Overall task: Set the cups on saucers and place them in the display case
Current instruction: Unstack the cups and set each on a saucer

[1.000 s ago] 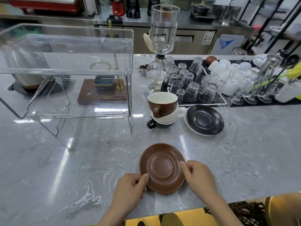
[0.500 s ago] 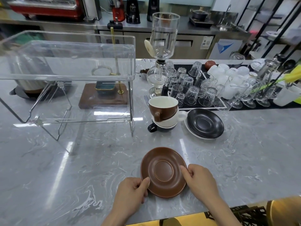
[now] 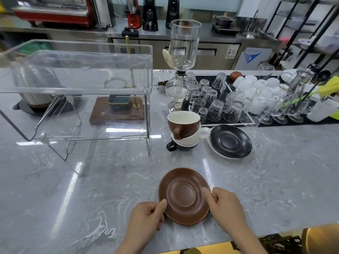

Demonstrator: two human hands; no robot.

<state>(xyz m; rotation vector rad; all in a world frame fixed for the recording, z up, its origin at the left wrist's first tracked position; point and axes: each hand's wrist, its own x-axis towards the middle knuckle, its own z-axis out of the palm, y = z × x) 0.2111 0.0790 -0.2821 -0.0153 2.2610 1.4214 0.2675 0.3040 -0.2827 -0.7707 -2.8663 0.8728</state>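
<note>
A brown saucer (image 3: 184,196) lies flat on the marble counter near its front edge. My left hand (image 3: 146,217) pinches its left rim and my right hand (image 3: 224,205) grips its right rim. Behind it stand three stacked cups: a brown cup (image 3: 183,124) on top, a white cup (image 3: 190,138) under it, a black cup (image 3: 176,146) at the bottom. To their right a black saucer (image 3: 230,141) rests on a white saucer (image 3: 213,150). The clear acrylic display case (image 3: 77,85) stands at the left, with nothing in it.
A glass siphon brewer (image 3: 180,70) stands behind the cups. A black mat with several upturned glasses (image 3: 216,105) and white cups fills the right back. A wooden base with a brass stand (image 3: 117,110) sits behind the case. The counter's front edge (image 3: 275,233) runs by my wrists.
The view has tipped and the saucer looks slightly nearer the cups. Both hands keep their hold on the brown saucer's rim; the cups and case have not moved.
</note>
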